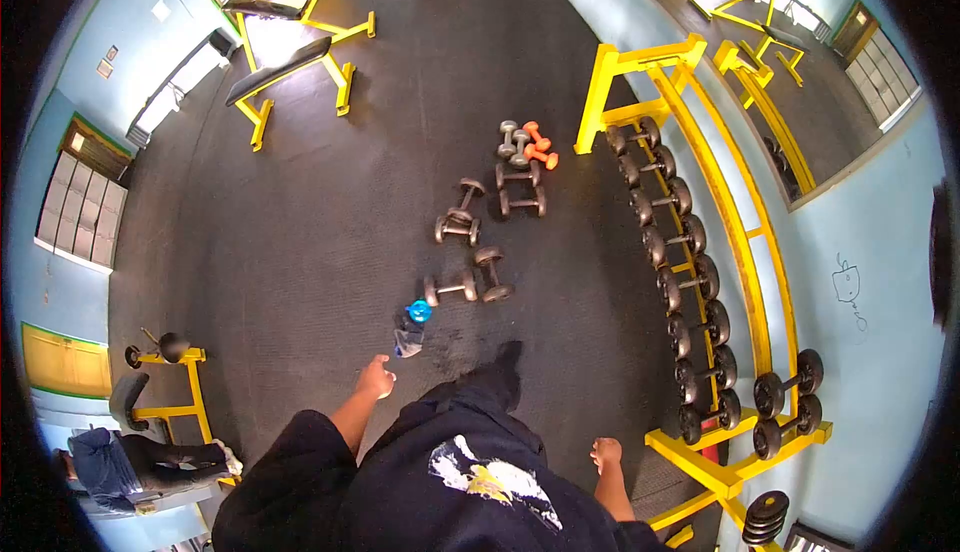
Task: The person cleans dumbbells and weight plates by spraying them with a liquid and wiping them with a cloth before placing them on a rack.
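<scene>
I look down over my dark top at a black rubber gym floor. My left hand [376, 378] hangs by my side, fingers loosely curled, holding nothing; it is nearest a blue spray bottle [416, 313] lying on the floor with a grey cloth [408, 343] beside it. My right hand [605, 452] hangs free too, close to the low end of the yellow dumbbell rack [741, 252]. My foot [508, 359] steps forward between them. Several dark dumbbells [468, 284] lie loose on the floor ahead, with orange dumbbells [539, 145] farther off.
The rack along the right wall holds several black dumbbells [692, 282] under a long mirror [800, 82]. Yellow benches [290, 67] stand at the far left. A yellow stand [182, 384] and a chair with clothes [130, 457] sit at lower left. Weight plates [765, 517] are stacked at lower right.
</scene>
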`<action>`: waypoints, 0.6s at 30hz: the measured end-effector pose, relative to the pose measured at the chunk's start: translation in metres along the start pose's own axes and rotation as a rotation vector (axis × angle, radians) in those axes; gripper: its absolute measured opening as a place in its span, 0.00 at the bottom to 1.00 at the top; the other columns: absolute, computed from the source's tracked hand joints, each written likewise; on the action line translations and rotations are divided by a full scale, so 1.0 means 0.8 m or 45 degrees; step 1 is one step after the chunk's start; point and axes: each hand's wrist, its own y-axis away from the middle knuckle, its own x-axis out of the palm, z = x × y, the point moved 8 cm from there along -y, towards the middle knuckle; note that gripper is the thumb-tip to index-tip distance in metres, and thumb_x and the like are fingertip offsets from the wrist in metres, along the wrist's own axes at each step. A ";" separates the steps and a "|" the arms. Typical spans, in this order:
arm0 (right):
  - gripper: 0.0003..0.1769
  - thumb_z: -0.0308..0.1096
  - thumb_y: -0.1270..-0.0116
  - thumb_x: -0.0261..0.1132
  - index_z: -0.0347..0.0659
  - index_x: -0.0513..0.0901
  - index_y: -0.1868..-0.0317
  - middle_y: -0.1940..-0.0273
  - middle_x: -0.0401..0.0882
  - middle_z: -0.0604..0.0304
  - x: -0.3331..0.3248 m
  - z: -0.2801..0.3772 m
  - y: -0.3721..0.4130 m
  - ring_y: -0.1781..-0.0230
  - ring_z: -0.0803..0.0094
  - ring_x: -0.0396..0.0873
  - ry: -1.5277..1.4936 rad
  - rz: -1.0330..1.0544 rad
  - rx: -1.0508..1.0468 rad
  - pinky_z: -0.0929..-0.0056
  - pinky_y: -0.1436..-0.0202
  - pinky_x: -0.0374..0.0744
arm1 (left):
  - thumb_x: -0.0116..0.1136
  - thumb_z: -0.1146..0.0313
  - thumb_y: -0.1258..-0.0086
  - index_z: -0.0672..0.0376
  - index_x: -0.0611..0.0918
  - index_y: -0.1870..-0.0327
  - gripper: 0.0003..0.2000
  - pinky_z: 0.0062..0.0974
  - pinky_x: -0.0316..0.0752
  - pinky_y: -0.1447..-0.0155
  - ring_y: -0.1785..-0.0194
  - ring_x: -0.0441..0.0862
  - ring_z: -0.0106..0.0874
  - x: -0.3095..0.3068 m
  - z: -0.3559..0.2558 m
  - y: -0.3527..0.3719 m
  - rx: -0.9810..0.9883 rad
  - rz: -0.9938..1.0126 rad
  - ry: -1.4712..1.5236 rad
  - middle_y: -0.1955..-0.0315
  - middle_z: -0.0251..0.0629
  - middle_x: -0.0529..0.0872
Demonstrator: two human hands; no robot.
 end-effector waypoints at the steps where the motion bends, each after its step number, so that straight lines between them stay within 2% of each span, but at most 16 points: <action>1: 0.08 0.37 0.29 0.59 0.43 0.82 0.58 0.64 0.82 0.60 0.017 -0.002 0.019 0.72 0.66 0.81 -0.055 0.013 0.099 0.66 0.68 0.77 | 0.65 0.67 0.34 0.54 0.73 0.33 0.27 0.37 0.76 0.38 0.44 0.85 0.43 -0.002 0.027 0.008 -0.068 0.012 -0.068 0.52 0.42 0.90; 2: 0.08 0.37 0.29 0.59 0.44 0.82 0.59 0.64 0.82 0.60 0.032 -0.001 0.037 0.71 0.65 0.81 -0.106 0.020 0.193 0.63 0.67 0.77 | 0.65 0.67 0.34 0.54 0.73 0.33 0.27 0.37 0.76 0.38 0.44 0.85 0.43 -0.006 0.048 0.011 -0.074 0.020 -0.059 0.52 0.42 0.90; 6: 0.08 0.37 0.29 0.58 0.45 0.82 0.60 0.64 0.82 0.62 0.111 0.020 0.057 0.71 0.65 0.82 0.064 0.122 0.149 0.62 0.64 0.77 | 0.71 0.61 0.37 0.56 0.75 0.35 0.29 0.37 0.76 0.38 0.42 0.84 0.41 -0.045 0.133 0.020 -0.163 -0.149 0.144 0.55 0.42 0.91; 9: 0.08 0.36 0.29 0.58 0.44 0.82 0.62 0.67 0.81 0.62 0.173 0.065 0.065 0.73 0.66 0.81 0.073 0.141 0.056 0.64 0.69 0.76 | 0.71 0.58 0.37 0.56 0.76 0.36 0.29 0.38 0.76 0.38 0.44 0.85 0.43 -0.085 0.172 0.027 -0.306 -0.204 0.173 0.55 0.44 0.90; 11: 0.08 0.35 0.30 0.58 0.44 0.82 0.65 0.72 0.80 0.64 0.220 0.096 0.078 0.77 0.68 0.78 0.087 0.120 0.093 0.66 0.77 0.73 | 0.70 0.58 0.37 0.56 0.76 0.37 0.28 0.39 0.76 0.39 0.44 0.84 0.44 -0.104 0.214 -0.001 -0.310 -0.235 0.211 0.54 0.45 0.89; 13: 0.09 0.34 0.31 0.58 0.44 0.82 0.68 0.76 0.79 0.64 0.277 0.120 0.063 0.82 0.70 0.75 0.016 0.070 -0.108 0.69 0.83 0.67 | 0.69 0.57 0.36 0.55 0.77 0.37 0.27 0.40 0.76 0.39 0.44 0.84 0.45 -0.125 0.261 -0.023 -0.318 -0.263 0.249 0.54 0.46 0.89; 14: 0.09 0.33 0.32 0.58 0.44 0.82 0.69 0.77 0.79 0.61 0.300 0.135 0.064 0.84 0.72 0.72 0.098 0.047 -0.153 0.71 0.84 0.64 | 0.68 0.57 0.35 0.55 0.77 0.37 0.26 0.40 0.76 0.39 0.45 0.84 0.45 -0.146 0.280 -0.036 -0.286 -0.363 0.214 0.53 0.47 0.88; 15: 0.09 0.32 0.33 0.58 0.44 0.83 0.71 0.79 0.78 0.59 0.326 0.162 0.092 0.86 0.73 0.69 0.191 0.117 -0.040 0.72 0.85 0.61 | 0.66 0.58 0.34 0.55 0.76 0.37 0.25 0.40 0.76 0.39 0.45 0.84 0.46 -0.169 0.305 -0.045 -0.253 -0.455 0.168 0.53 0.48 0.88; 16: 0.09 0.32 0.34 0.58 0.43 0.82 0.72 0.80 0.77 0.58 0.356 0.185 0.106 0.87 0.74 0.67 0.147 0.045 -0.122 0.70 0.86 0.59 | 0.66 0.58 0.34 0.55 0.76 0.37 0.25 0.40 0.76 0.39 0.45 0.84 0.46 -0.185 0.337 -0.058 -0.245 -0.449 0.149 0.53 0.48 0.88; 18: 0.09 0.32 0.34 0.58 0.44 0.82 0.72 0.80 0.76 0.59 0.428 0.215 0.090 0.87 0.74 0.68 0.152 0.029 -0.209 0.71 0.86 0.60 | 0.64 0.60 0.33 0.55 0.75 0.36 0.24 0.41 0.75 0.39 0.45 0.84 0.46 -0.205 0.393 -0.102 -0.351 -0.297 0.423 0.52 0.49 0.87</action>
